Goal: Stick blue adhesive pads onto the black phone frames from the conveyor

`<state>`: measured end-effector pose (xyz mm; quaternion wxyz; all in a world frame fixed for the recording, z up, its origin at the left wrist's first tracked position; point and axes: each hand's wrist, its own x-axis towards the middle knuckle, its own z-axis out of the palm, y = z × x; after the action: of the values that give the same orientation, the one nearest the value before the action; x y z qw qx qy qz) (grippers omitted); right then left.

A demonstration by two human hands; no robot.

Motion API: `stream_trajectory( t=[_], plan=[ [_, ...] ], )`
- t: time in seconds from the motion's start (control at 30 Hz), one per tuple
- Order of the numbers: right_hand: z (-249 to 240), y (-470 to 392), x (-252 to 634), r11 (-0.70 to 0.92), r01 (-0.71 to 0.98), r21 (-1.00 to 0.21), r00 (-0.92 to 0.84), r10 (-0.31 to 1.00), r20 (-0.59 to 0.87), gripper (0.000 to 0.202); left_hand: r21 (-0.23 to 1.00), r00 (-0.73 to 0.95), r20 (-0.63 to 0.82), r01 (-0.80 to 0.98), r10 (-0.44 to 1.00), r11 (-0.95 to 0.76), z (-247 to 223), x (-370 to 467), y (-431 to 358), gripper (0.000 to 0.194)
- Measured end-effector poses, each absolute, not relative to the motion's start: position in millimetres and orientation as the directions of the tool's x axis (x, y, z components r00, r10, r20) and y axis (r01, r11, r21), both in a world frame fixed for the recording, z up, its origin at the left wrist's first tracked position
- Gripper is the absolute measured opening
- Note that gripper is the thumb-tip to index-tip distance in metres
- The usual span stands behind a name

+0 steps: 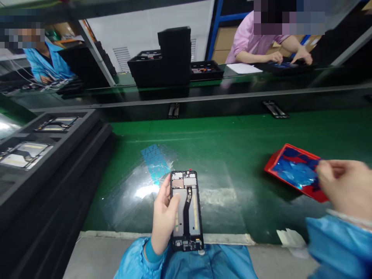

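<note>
My left hand (165, 215) is closed around the left edge of an opened smartphone (195, 217), its thumb resting on the inside. The phone stands with its top away from me, showing a black flex cable, a grey battery area and small boards. At the right, my right hand (347, 188) is pinched at the edge of a red bin (271, 164). Pieces of blue film (296, 172) fill that bin. Whatever the right fingertips hold, if anything, is too small or blurred to name. A sheet of blue stickers (154, 159) lies beyond the phone.
Black foam trays (95, 135) with phone frames (58, 124) are stacked at my left. Two phone frames lie along the back ledge (174, 110). Across the bench, black boxes (174, 58) stand between two people at work. A paper scrap (291, 237) lies near the front edge.
</note>
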<state>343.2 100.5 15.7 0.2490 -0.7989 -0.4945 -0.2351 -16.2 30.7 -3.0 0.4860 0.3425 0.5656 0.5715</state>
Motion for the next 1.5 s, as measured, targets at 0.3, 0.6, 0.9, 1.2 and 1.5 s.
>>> stream_trajectory(
  t=[0.3, 0.6, 0.9, 1.2, 1.5],
  plan=[
    [11.6, 51.8, 251.9, 0.04, 0.82, -0.571, 0.251, 0.871, 0.422, 0.028, 0.918, -0.28, -0.293, -0.348, 0.914, 0.188, 4.1, 2.4, 29.0, 0.03],
    [-8.1, 15.4, 162.9, -0.097, 0.244, -0.965, -0.494, 0.844, -0.21, 0.033, 0.971, -0.199, -0.164, -0.206, 0.966, 0.122, 3.1, -5.1, 30.9, 0.03],
    [3.6, 11.0, 177.2, 0.19, 0.462, -0.866, -0.487, 0.871, -0.069, 0.022, 0.973, -0.172, -0.207, -0.139, 0.963, 0.184, 1.9, -15.9, 38.5, 0.013],
    [17.6, 37.3, 187.0, 0.239, 0.497, -0.834, -0.586, 0.801, -0.119, 0.028, 0.973, -0.184, -0.226, -0.08, 0.957, 0.214, -2.2, -18.6, 45.1, 0.016],
    [26.7, 127.1, 188.7, -0.095, 0.407, -0.908, -0.574, 0.747, -0.335, 0.047, 0.984, -0.221, -0.176, 0.002, 0.959, 0.181, -3.0, -43.1, 52.5, 0.034]
  ],
)
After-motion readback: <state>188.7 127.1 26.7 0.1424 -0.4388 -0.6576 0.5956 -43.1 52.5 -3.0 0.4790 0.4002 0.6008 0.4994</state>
